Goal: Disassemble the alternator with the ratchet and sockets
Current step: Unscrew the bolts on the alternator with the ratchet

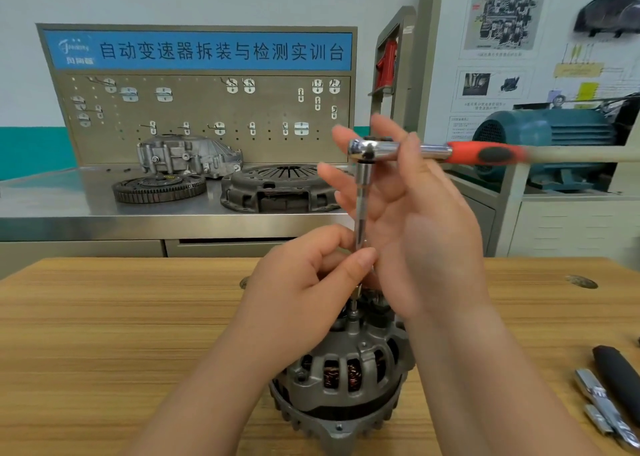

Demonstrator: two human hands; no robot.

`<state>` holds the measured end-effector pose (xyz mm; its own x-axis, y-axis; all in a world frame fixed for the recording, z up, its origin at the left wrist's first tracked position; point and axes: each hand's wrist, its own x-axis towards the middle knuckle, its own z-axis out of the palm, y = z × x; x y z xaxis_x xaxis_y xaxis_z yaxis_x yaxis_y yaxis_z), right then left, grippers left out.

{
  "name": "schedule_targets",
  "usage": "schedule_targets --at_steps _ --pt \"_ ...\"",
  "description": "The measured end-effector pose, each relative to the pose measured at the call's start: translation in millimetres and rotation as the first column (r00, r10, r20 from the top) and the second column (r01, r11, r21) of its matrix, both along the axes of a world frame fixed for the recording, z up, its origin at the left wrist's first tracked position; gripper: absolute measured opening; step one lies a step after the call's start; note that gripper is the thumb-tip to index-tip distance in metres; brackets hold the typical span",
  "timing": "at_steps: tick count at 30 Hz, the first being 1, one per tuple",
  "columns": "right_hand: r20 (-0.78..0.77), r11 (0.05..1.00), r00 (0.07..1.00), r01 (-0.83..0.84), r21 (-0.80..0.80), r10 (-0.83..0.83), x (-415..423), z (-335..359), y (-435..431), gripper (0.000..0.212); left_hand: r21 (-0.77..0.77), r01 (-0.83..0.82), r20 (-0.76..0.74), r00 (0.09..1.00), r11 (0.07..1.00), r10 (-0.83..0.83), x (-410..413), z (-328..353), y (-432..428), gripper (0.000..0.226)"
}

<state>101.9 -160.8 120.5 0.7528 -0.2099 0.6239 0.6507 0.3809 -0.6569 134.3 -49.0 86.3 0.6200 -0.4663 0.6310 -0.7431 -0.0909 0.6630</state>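
Alternator: the alternator (346, 369) stands on end on the wooden worktop (104, 334), close to the near edge and a little right of its middle; copper windings show through the slots in its grey housing.
Ratchet: the ratchet (374, 151) is held high above the alternator, chrome head to the left, red and black handle reaching out level to the right and blurred at its end.
Extension bar: a slim extension bar (360, 206) drops straight down from the ratchet head to the top of the alternator.
Socket: a small socket (353, 308) at the bar's lower end sits on a fastener on the alternator's upper face; I cannot make out more there.
Left grip: the left grip (304, 282) has its fingers curled in, thumb and forefinger pinching the lower part of the extension bar just above the alternator.
Right grip: the right grip (426, 220) is spread wide, fingers mostly straight and fanned behind the ratchet head and bar, thumb lying across the ratchet's chrome neck; nothing is clasped.
Spare tools: a black handle (616, 369) and some chrome pieces (595, 396) lie at the worktop's right edge, towards the near right corner.
Steel bench: beyond the far edge a steel bench (69, 206) carries a toothed ring gear (159, 187), a clutch cover (277, 189) and a cast housing (187, 158), with a pegboard (207, 109) behind.
Motor: a teal motor (554, 137) sits on a stand at the far right.
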Motion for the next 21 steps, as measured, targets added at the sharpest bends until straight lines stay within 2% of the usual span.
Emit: schedule_targets --at_steps 2,3,6,9,12,15,17,19,21 --pt "-0.059 0.998 0.997 -0.053 0.031 0.055 -0.2 0.7 -1.1 0.044 0.011 0.02 0.006 1.0 1.0 -0.02 0.0 0.4 0.9 0.024" --pt "-0.053 0.999 0.998 -0.032 0.024 0.033 0.6 0.2 -0.5 0.041 0.02 0.017 0.022 1.0 1.0 -0.017 0.2 0.3 1.2 0.024" --pt "0.083 0.985 0.984 0.164 -0.047 -0.16 2.7 -2.2 0.6 0.02 0.018 -0.032 0.059 0.998 0.999 0.031 2.8 -1.4 -0.6 0.02" --pt "0.188 0.94 0.94 0.314 -0.136 -0.286 3.1 -3.5 1.2 0.018 0.018 -0.043 0.027 0.999 0.999 0.042 3.3 -1.5 -2.9 0.014" --pt "0.117 0.989 0.985 0.133 -0.07 -0.125 4.1 -4.3 1.5 0.02 0.0 -0.005 0.007 1.0 1.0 0.005 2.4 -0.4 -1.3 0.026" --pt "-0.005 1.0 1.0 -0.004 -0.014 0.004 2.9 -1.8 1.7 0.039 -0.008 0.041 -0.007 0.999 0.999 -0.041 2.4 -0.2 0.8 0.028" --pt "-0.012 1.0 1.0 0.012 -0.01 -0.013 3.1 -0.7 1.9 0.039 0.009 0.036 0.015 0.999 0.999 -0.036 3.6 -0.1 1.3 0.028" --pt "0.062 0.992 0.992 0.113 -0.052 -0.109 2.9 -0.6 1.6 0.024 0.011 0.007 0.036 0.999 1.0 -0.007 5.5 -1.3 0.8 0.024" --pt "0.153 0.965 0.963 0.238 -0.114 -0.22 2.1 -2.1 2.3 0.019 0.014 -0.03 0.037 0.999 0.999 0.029 3.6 -1.3 -1.8 0.021"
